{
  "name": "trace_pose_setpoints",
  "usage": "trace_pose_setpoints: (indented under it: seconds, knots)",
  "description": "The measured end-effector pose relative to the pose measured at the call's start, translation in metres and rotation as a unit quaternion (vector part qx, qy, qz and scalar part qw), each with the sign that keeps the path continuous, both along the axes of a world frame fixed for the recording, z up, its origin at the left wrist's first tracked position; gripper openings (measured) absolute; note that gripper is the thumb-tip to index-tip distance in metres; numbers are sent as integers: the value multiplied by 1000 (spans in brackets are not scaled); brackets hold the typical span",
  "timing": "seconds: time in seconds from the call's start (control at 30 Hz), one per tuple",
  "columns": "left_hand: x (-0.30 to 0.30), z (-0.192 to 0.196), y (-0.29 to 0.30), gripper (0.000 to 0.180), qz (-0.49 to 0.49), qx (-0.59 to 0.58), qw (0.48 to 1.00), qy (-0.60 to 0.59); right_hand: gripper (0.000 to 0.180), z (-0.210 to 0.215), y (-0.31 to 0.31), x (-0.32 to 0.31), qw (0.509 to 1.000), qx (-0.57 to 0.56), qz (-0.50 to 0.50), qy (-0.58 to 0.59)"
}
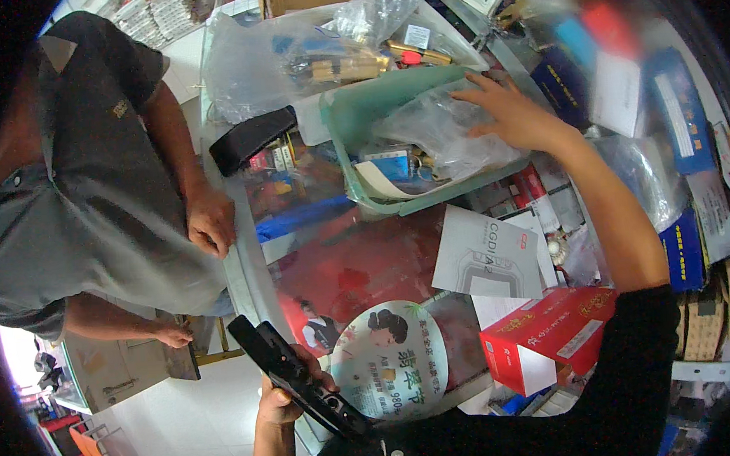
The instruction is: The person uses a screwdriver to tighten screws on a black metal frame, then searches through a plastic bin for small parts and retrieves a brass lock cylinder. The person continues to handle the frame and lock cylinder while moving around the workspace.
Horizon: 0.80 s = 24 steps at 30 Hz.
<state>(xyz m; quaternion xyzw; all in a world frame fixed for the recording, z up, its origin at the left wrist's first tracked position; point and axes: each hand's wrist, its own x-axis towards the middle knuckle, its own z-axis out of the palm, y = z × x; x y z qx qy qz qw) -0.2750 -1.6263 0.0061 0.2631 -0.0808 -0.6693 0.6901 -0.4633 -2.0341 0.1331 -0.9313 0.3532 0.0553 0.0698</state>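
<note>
My left hand [287,395] grips a long black device [303,378] with a small round fitting, tilted over the near left edge of the glass counter. My right hand [503,113] reaches across to a pale green plastic bin [350,138]. Its fingers are spread over a crumpled clear plastic bag [426,126] inside the bin, near the far right rim. Whether the fingertips press on the bag cannot be made out. Next to the bag in the bin lie a blue-and-white packet [391,165] and small metal parts.
Across the counter at left stands a person in a dark shirt [90,184]. A black phone [253,141] lies left of the bin. Bagged brass-coloured lock cylinders [348,69] sit behind it. Nearer are a white booklet [489,254], a red box [548,338] and a round printed sign [388,359].
</note>
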Motion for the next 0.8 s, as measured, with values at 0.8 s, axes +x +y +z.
trace_pose_setpoints:
  seconds: [0.8]
  knots:
    - [0,-5,-6,67,-2,14,1000,5,35,-18,44,74,976,83,203,-1]
